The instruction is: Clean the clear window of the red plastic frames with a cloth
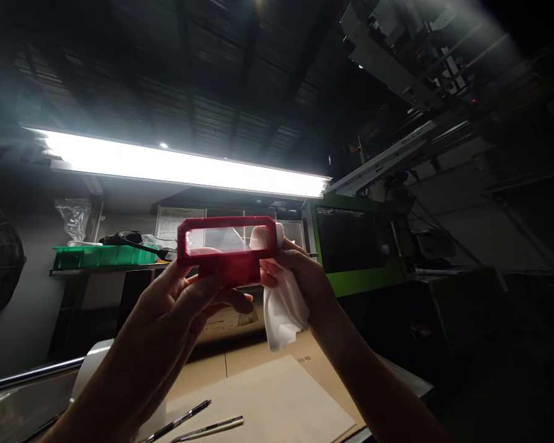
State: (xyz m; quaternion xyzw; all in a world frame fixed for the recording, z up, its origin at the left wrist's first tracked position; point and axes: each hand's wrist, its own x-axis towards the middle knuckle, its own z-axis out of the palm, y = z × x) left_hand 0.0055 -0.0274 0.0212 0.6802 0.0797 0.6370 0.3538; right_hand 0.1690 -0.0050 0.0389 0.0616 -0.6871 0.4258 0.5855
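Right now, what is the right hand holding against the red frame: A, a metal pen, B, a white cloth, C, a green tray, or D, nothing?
B: the right hand presses a white cloth to the end of the red frame, while the left hand grips the frame from below.

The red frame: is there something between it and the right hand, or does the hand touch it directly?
A white cloth lies between them. The right hand presses the cloth against the right end of the red frame, and the rest of the cloth hangs below. The left hand grips the frame's lower part bare, with nothing between.
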